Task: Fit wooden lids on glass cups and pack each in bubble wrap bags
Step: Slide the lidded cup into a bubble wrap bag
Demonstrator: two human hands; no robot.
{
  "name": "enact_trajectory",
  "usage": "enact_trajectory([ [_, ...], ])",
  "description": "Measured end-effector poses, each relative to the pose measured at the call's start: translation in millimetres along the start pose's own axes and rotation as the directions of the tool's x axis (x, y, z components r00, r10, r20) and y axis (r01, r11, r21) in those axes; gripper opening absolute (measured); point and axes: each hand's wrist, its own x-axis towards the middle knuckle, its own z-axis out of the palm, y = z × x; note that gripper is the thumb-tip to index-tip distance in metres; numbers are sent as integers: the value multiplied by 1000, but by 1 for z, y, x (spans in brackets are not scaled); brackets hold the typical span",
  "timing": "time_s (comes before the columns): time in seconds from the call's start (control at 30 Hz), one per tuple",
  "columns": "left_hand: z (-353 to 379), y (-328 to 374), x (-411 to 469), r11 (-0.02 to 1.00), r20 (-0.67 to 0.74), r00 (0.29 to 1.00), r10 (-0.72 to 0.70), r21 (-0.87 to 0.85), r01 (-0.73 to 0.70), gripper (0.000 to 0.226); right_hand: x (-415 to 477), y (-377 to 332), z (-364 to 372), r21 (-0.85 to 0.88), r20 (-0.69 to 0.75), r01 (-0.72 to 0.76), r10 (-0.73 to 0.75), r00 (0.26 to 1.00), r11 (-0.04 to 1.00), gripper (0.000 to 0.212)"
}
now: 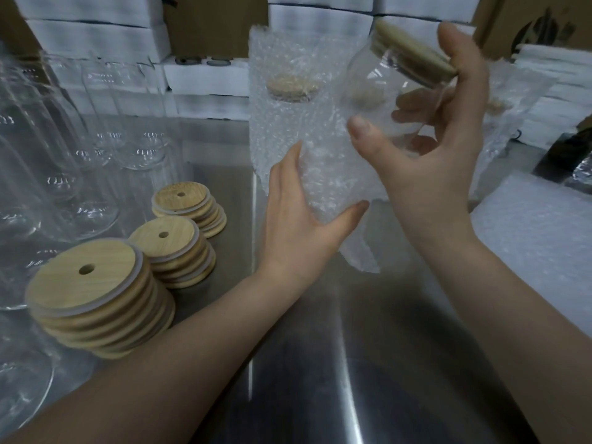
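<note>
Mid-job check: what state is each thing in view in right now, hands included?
Right hand: grips the lidded cup, raised.
Cup: tilted, lid fitted, not bagged.
Left hand: holds the bag.
Bag: held beside the cup, cup not in it.
Wrapped cup: lidded, inside its own bag, standing behind.
Lid stacks: three, loose, unused.
Bare cups: no lids, unbagged.

"What sort of place is it?"

"A packing workroom, it seems. A steel table (320, 363) carries stacks of wooden lids (93, 283) and rows of bare glass cups (64, 155)."

"Anything more?"

"White foam cartons (96, 36) and brown cardboard boxes (214, 24) stand stacked behind, and a pile of bubble wrap bags (538, 238) lies at the right."
</note>
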Motion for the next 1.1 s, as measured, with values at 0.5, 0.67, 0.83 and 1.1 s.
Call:
enact_trajectory([
  [0.5,1,4,4,981,-119,993,15,-190,-37,82,-5,-6,6,-46,270,-16,28,963,999,68],
  [0.67,-2,5,8,970,-132,991,38,-233,-69,71,-4,-6,7,-6,324,-69,67,944,998,56],
  [0.83,-3,8,12,962,-142,989,41,-262,-77,73,-4,-7,9,14,347,-79,70,935,997,47],
  [1.1,-4,9,15,937,-136,988,72,-330,-114,63,-4,-4,9,-68,339,-61,81,937,996,36],
])
